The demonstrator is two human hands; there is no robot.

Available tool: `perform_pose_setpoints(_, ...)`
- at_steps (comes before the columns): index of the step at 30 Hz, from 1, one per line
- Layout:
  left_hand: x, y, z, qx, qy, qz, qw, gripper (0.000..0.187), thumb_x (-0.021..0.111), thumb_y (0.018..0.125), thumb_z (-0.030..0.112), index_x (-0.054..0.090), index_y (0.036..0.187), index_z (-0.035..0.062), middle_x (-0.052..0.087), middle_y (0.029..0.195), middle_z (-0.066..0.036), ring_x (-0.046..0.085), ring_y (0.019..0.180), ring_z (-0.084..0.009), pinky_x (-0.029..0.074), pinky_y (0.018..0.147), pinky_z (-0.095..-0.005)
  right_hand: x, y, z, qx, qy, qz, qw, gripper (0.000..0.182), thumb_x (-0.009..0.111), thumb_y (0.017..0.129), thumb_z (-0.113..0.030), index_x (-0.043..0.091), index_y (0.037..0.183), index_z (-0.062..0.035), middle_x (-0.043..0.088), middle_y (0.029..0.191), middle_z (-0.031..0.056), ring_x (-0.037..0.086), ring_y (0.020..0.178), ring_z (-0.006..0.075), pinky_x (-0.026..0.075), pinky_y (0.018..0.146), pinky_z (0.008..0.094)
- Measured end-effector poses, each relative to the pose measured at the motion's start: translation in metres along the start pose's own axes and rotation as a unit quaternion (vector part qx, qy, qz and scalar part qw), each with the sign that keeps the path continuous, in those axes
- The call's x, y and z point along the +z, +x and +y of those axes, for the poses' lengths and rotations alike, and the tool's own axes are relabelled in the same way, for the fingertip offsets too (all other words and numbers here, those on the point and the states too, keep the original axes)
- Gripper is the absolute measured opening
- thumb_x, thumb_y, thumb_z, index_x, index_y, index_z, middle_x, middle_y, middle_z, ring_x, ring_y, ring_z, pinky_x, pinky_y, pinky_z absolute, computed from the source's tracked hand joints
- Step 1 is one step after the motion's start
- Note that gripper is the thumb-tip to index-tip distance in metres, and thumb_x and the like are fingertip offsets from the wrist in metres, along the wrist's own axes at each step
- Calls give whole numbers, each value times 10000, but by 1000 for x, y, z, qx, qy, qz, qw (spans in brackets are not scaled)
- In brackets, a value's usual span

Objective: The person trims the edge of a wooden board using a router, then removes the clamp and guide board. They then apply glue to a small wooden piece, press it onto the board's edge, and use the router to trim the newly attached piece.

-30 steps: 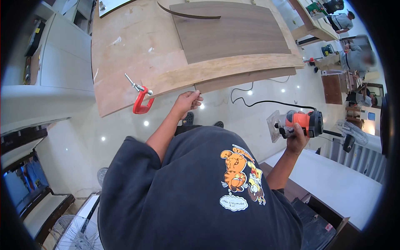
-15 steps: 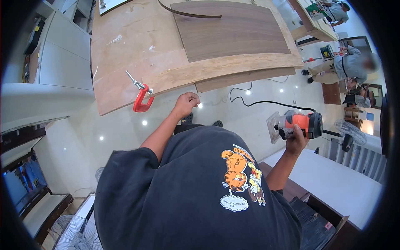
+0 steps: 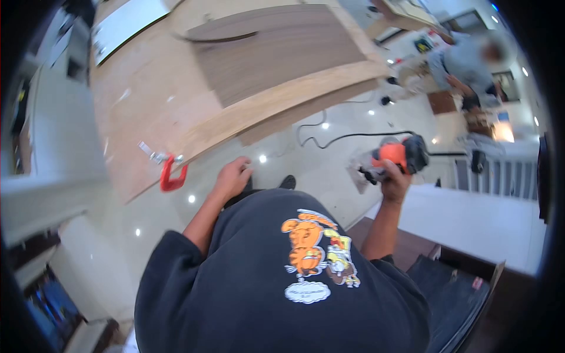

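My right hand (image 3: 395, 181) is wrapped round an orange and black power tool (image 3: 393, 157) with a clear base, held in the air right of the bench. A black cord (image 3: 341, 136) trails near it. My left hand (image 3: 233, 176) hangs near the bench edge with its fingers curled; whether anything small is between them is hidden. Left of that hand, a red clamp (image 3: 171, 175) grips a light wooden strip (image 3: 282, 94) at the bench edge. Behind the strip lies a brown wood panel (image 3: 282, 47), with a thin curved dark strip (image 3: 229, 39) across it.
A white board (image 3: 126, 29) lies at the bench's far left. Another person (image 3: 462, 65) stands at the far right, near another table (image 3: 397, 15). A white surface (image 3: 471, 217) and a box of dark sheets (image 3: 441, 294) are at the lower right.
The view has turned and shifted, so the bench appears more tilted and further left. The power tool remains in my right hand. The other person appears bent further toward the far table.
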State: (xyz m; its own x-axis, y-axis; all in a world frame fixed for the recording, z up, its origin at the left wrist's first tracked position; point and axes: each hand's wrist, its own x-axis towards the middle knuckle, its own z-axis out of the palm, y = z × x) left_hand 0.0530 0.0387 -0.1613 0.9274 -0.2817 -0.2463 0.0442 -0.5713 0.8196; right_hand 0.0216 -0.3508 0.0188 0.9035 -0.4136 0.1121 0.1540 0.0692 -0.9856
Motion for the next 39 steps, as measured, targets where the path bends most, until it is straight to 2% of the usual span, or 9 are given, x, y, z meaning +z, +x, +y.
perform_pose_setpoints(2,-14,-4,21,40,-44,28,998,342,683,915,196,619,1213,39,706,947,-174,677,900,-365,533,818,-442,6,-1,-2,6,11,14,1000,650,770,702,-7,539,1309,-16,644,1119,104,647,1013,233,520,936,387)
perform_pose_setpoints(7,-56,9,68,204,66,213,953,286,695,921,172,655,1181,57,690,986,-163,667,923,-339,525,846,-430,5,-3,10,3,-3,44,999,491,787,684,13,619,1144,-13,663,988,63,666,882,186,550,823,341)
perform_pose_setpoints(13,-97,20,99,39,175,47,983,184,693,932,143,692,1049,1,674,891,-146,651,812,-294,524,803,-371,-9,-15,23,41,-3,82,996,430,779,677,18,629,1077,-30,670,899,48,667,809,170,544,760,316)
perform_pose_setpoints(17,-56,11,102,87,-252,38,963,183,685,950,160,707,885,-10,646,731,-73,627,712,-153,499,684,-299,-24,-20,35,39,-4,110,993,393,783,691,4,640,1055,-39,673,902,45,669,819,169,541,763,314)
perform_pose_setpoints(23,-32,-22,113,53,-78,-111,989,189,700,950,160,707,852,-1,661,679,-35,600,616,-107,470,575,-291,-61,-18,45,21,-17,86,996,308,752,721,2,661,1014,-21,670,919,56,654,839,184,526,815,331)
perform_pose_setpoints(26,-38,-32,147,31,-227,-131,964,174,712,940,174,711,907,3,689,757,-71,620,656,-116,485,610,-304,-76,-11,56,43,1,101,994,390,735,738,7,625,1112,-9,660,974,70,654,885,195,534,851,352)
perform_pose_setpoints(29,-61,-44,201,224,-258,-110,933,138,689,942,130,704,1011,11,711,897,-90,656,744,-188,507,682,-326,-79,4,56,64,8,82,995,418,720,748,14,602,1148,-7,649,985,74,653,894,202,536,859,361)
perform_pose_setpoints(32,-79,-52,251,399,-328,-186,836,239,665,929,72,691,1164,39,702,1041,-117,660,841,-288,519,767,-394,-71,19,50,68,16,50,996,417,710,750,20,596,1151,-6,644,987,80,650,897,206,536,866,363)
perform_pose_setpoints(39,-73,-73,317,563,-433,-146,689,426,552,970,69,588,1394,68,633,1113,-177,622,842,-297,491,748,-392,-60,48,52,77,21,6,997,474,708,751,23,583,1208,13,642,1059,104,650,966,224,532,907,379)
